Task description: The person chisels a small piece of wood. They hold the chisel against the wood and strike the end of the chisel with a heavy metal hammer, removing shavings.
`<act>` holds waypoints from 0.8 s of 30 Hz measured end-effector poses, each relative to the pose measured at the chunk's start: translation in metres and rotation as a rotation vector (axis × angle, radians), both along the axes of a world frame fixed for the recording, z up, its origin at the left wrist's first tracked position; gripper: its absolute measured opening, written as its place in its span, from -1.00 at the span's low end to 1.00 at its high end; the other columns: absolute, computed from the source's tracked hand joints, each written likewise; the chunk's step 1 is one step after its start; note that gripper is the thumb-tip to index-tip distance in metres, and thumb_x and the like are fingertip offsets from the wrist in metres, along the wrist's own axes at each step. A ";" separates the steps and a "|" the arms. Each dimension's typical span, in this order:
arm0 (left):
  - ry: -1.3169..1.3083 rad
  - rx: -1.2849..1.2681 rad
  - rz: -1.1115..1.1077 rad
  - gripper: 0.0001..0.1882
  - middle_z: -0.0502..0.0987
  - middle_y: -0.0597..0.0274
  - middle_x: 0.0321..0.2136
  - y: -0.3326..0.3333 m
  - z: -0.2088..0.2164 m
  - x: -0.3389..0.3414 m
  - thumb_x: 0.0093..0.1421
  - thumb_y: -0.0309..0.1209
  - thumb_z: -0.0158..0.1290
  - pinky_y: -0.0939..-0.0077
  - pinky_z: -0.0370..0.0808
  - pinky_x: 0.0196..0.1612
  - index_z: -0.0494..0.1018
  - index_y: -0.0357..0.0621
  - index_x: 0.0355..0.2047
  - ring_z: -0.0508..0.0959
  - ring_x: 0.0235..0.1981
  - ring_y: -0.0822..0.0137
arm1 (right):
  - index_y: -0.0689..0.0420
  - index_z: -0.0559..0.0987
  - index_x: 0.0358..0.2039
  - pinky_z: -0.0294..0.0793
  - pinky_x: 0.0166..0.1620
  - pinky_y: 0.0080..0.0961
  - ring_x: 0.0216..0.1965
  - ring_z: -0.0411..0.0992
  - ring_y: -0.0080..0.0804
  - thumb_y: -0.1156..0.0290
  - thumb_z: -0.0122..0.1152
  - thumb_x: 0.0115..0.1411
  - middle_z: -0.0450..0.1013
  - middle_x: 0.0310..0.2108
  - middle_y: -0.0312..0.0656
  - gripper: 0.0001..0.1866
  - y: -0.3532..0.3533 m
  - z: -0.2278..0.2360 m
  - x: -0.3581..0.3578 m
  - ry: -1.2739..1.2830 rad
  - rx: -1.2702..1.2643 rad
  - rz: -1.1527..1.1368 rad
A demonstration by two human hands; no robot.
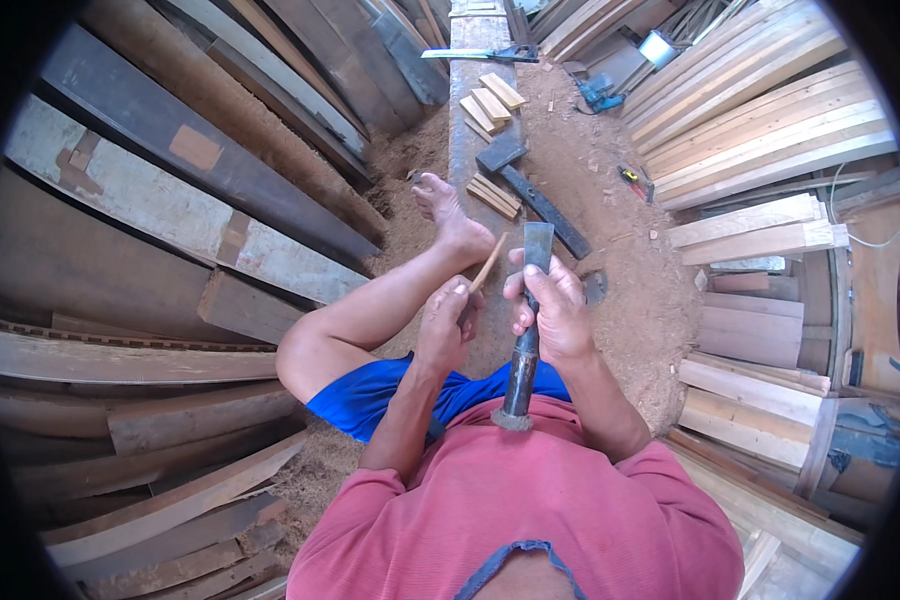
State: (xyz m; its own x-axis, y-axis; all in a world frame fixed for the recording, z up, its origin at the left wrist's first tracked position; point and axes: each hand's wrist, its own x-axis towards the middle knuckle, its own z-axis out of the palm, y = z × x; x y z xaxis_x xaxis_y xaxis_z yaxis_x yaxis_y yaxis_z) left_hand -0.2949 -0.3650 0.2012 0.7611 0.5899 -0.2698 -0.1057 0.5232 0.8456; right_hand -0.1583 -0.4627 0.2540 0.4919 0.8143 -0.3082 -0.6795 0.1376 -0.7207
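Observation:
My left hand [448, 325] pinches a thin, narrow strip of wood [488, 265], its free end slanting up and to the right. In my right hand [560, 308] is a chisel [538, 242], gripped around the blade's lower part. Its wide metal blade points away from me, while the dark handle [520, 378] runs back toward my body and ends in a frayed, mushroomed butt. The chisel and the strip are close together but apart. Just beyond lies a mallet [502, 152] with a long dark handle. Small cut wood pieces [495, 196] rest beside it.
A narrow plank bench [468, 70] runs away from me, bearing more short wood blocks [490, 105] and a handsaw [482, 54]. Boards [180, 130] lean at left; lumber stacks [760, 130] line the right. A blue power tool [598, 93] lies on the sawdust-strewn floor [650, 290].

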 end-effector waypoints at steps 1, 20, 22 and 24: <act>-0.002 -0.001 -0.003 -0.67 0.26 0.45 -0.70 -0.001 0.001 0.001 0.36 -0.14 -0.15 0.68 0.08 -0.64 0.38 -0.14 -0.36 0.17 -0.72 0.63 | 0.17 0.39 -0.05 0.37 -0.62 -0.67 -0.67 0.31 -0.68 0.28 0.04 0.35 0.43 -0.47 -0.26 -0.73 0.002 -0.001 0.003 -0.141 -0.066 0.006; -0.078 -0.309 -0.086 -0.68 0.28 0.36 -0.68 -0.007 -0.001 0.007 0.40 -0.14 -0.24 0.64 0.13 -0.67 0.31 -0.11 -0.34 0.20 -0.74 0.54 | 0.21 0.36 0.04 0.52 -0.49 -0.58 -0.56 0.41 -0.61 0.32 -0.07 0.37 0.49 -0.35 -0.20 -0.69 -0.010 -0.009 0.001 0.053 -0.031 -0.060; -0.073 -0.307 -0.054 -0.68 0.28 0.36 -0.66 -0.004 -0.010 0.010 0.40 -0.16 -0.25 0.61 0.19 -0.62 0.32 -0.10 -0.33 0.23 -0.68 0.53 | 0.21 0.38 -0.01 0.52 -0.50 -0.55 -0.56 0.41 -0.59 0.33 -0.08 0.37 0.48 -0.35 -0.22 -0.73 -0.011 -0.009 -0.012 0.174 0.031 0.059; -0.069 -0.308 -0.023 -0.69 0.28 0.37 -0.63 -0.001 -0.011 0.013 0.41 -0.18 -0.26 0.59 0.25 -0.57 0.33 -0.10 -0.33 0.27 -0.63 0.52 | 0.17 0.38 -0.05 0.48 -0.53 -0.52 -0.60 0.35 -0.59 0.34 -0.10 0.39 0.42 -0.42 -0.27 -0.78 -0.008 0.002 -0.030 0.341 0.045 0.138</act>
